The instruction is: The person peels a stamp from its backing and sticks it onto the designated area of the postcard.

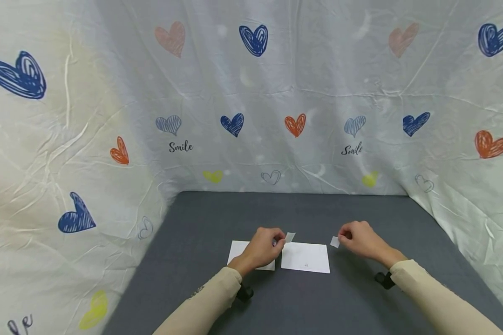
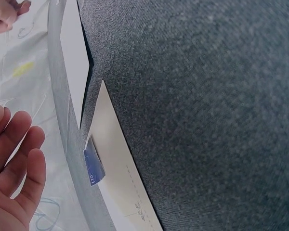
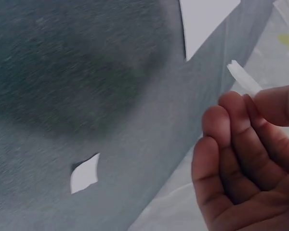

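Two white cards lie side by side on a dark grey cloth: a left card (image 1: 237, 249) partly covered by my left hand (image 1: 263, 247), and a right card (image 1: 305, 257). My left thumb and fingertips pinch a small pale slip (image 1: 290, 237) above the right card's far left corner. A small blue printed piece (image 2: 94, 167) sits at the left card's edge in the left wrist view. Right of the cards, my right hand (image 1: 362, 238) pinches a small white slip (image 1: 335, 242), which appears nearly edge-on as a strip in the right wrist view.
Another small white piece (image 3: 85, 174) lies on the dark cloth (image 1: 218, 211) in the right wrist view, slightly curled. A pale curtain (image 1: 251, 83) with printed hearts hangs behind the table and along both sides. Dark straps show on both wrists.
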The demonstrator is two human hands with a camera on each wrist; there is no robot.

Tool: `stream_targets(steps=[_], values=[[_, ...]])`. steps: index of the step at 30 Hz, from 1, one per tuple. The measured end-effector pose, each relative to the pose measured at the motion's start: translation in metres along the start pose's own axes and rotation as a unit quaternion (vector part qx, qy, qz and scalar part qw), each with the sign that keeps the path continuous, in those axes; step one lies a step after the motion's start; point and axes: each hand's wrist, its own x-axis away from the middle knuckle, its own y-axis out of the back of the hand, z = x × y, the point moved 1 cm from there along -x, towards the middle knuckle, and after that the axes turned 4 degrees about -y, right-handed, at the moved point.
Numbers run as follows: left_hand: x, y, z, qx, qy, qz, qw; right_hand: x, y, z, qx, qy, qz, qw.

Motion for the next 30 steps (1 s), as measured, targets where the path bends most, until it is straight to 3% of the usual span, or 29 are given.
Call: stream_targets(steps=[8,12,17,26,30], values=[[0.0,0.0,0.001,0.003,0.0,0.005,1.0,0.014,0.001,-0.016,-0.001,-0.035,0.06,0.998],[0.001,-0.001,0.001,0.006,-0.002,0.006,1.0,0.022,0.001,-0.019,0.005,-0.039,0.067,0.997],[0.002,-0.002,0.002,0.008,-0.001,0.006,0.9999,0.03,-0.01,-0.033,0.016,-0.024,0.057,0.998],[0.001,-0.003,0.002,0.002,0.003,0.008,1.0,0.024,-0.059,-0.105,0.065,0.039,-0.02,0.997],[0.001,-0.003,0.002,0.003,0.003,0.008,1.0,0.029,-0.043,-0.075,0.08,0.034,-0.029,0.996]])
